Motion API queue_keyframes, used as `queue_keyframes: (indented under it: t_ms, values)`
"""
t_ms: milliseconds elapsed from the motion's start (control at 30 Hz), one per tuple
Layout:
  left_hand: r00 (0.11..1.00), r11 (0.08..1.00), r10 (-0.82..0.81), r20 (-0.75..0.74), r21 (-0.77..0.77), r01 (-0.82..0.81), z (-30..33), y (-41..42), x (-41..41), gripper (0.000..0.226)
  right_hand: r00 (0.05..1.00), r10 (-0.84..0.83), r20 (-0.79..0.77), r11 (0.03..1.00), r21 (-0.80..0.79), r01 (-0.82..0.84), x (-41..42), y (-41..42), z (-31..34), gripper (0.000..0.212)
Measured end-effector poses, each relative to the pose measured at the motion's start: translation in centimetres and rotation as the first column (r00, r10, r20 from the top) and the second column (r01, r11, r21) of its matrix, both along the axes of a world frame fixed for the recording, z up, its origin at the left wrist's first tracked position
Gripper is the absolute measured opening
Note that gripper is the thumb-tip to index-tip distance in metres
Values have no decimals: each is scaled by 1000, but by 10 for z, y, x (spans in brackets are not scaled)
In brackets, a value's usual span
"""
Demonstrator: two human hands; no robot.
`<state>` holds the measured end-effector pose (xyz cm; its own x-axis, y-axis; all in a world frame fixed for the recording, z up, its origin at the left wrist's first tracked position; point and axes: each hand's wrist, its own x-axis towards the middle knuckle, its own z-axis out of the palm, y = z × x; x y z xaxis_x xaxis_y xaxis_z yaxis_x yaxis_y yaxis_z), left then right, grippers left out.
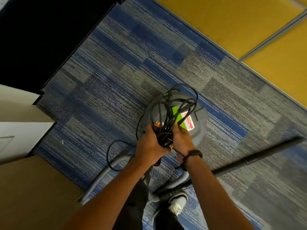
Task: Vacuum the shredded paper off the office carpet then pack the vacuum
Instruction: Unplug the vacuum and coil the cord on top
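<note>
Where the blue and grey striped carpet [126, 67] fills most of the head view, yellow panels [240, 22] line its far right edge and a black panel [41, 39] its upper left. A tan surface [33, 188] covers the lower left corner. The grey round vacuum [197, 125] stands on the carpet near the middle, with a green patch and a red and white label on its top. A dark wand [259, 156] lies across the carpet to the right of it, blurred. A grey ribbed hose [106, 173] curves over the carpet at lower left, just beside the person's legs. The black cord [176, 110] is bunched in loose loops above the vacuum's top, and one loop hangs down to the left over the hose. The left hand [149, 146] grips the bundle from the left, fingers curled round it. The right hand [181, 138] holds the same bundle from the right, fingers wrapped round the strands, a black band on its wrist. A grey and white shoe [177, 203] shows below. One white scrap [62, 142] lies on the carpet at left.
</note>
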<state>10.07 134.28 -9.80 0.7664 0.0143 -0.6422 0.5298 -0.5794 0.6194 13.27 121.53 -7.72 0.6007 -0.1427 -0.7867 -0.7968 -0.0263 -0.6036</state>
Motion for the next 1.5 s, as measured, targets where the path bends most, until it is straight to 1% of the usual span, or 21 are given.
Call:
queue_keyframes:
  t_ms: [33, 100, 167, 200, 267, 333, 400, 433, 500, 600, 667, 800, 900, 933, 967, 1067, 1133, 1233, 1300, 1367, 1500]
  values:
    - [1000, 1000, 10, 12, 10, -10, -2, 3, -3, 79, 1000, 9, -8, 1000, -10, -9, -2, 7, -5, 38]
    - [998, 999, 46, 39, -2, -46, -7, 12, -9, 64, 1000, 18, 11, 999, 49, -19, -9, 14, -13, 37]
    - [993, 994, 109, 35, -30, -107, -13, 21, -9, 53, 989, 124, 83, 990, 63, -130, -16, 14, -22, 31]
    - [987, 986, 158, 24, -51, -157, -17, 23, -8, 52, 977, 180, 116, 983, 22, -184, -17, 11, -24, 28]
    - [959, 953, 284, -12, -103, -284, -24, 19, 0, 54, 960, 206, 192, 977, -104, -188, -18, -1, -31, 28]
    - [910, 902, 410, -60, -125, -414, -32, 5, 12, 54, 927, 250, 279, 926, -350, -144, -17, -17, -43, 27]
    - [847, 835, 524, -90, -140, -532, -45, -14, 24, 49, 930, 281, 235, 843, -524, -122, -19, -34, -64, 29]
    - [821, 807, 563, -93, -149, -571, -50, -25, 30, 46, 940, 286, 186, 822, -551, -141, -18, -41, -70, 32]
    - [793, 784, 600, -103, -119, -609, -59, -42, 43, 49, 952, 294, 82, 847, -484, -220, -22, -49, -80, 37]
    - [842, 851, 519, -143, -4, -525, -66, -58, 55, 64, 945, 328, -2, 878, -368, -305, -30, -49, -85, 39]
    - [900, 919, 391, -193, 39, -391, -74, -64, 55, 70, 914, 404, 31, 841, -404, -358, -38, -46, -88, 41]
    - [943, 964, 260, -207, 108, -242, -85, -72, 47, 94, 873, 485, 49, 724, -583, -370, -54, -46, -91, 49]
    - [943, 976, 180, -280, 173, -135, -79, -82, 49, 126, 872, 487, 57, 757, -525, -389, -63, -47, -90, 48]
    - [942, 974, 172, -289, 191, -119, -79, -85, 53, 131, 868, 494, 58, 763, -508, -400, -65, -49, -89, 46]
    - [941, 971, 167, -295, 212, -106, -81, -88, 57, 129, 863, 500, 69, 766, -501, -404, -67, -54, -91, 46]
    - [939, 960, 147, -311, 273, -60, -86, -90, 66, 110, 862, 503, 66, 774, -477, -416, -72, -71, -90, 52]
    - [938, 967, 103, -330, 253, -17, -89, -86, 66, 99, 857, 510, 71, 766, -492, -414, -72, -85, -88, 54]
    - [941, 982, 13, -338, 183, 52, -90, -71, 66, 74, 814, 572, 100, 700, -577, -421, -55, -104, -92, 52]
    - [962, 984, 36, -272, 177, 13, -90, -59, 64, 50, 788, 606, 105, 673, -596, -438, -37, -111, -98, 54]
    - [980, 977, 85, -182, 206, -47, -91, -51, 57, 37, 770, 633, 81, 671, -554, -493, -21, -108, -104, 60]
    - [980, 956, 190, 60, 216, -198, -88, -51, 39, 46, 724, 690, 20, 625, -521, -581, -7, -84, -111, 66]
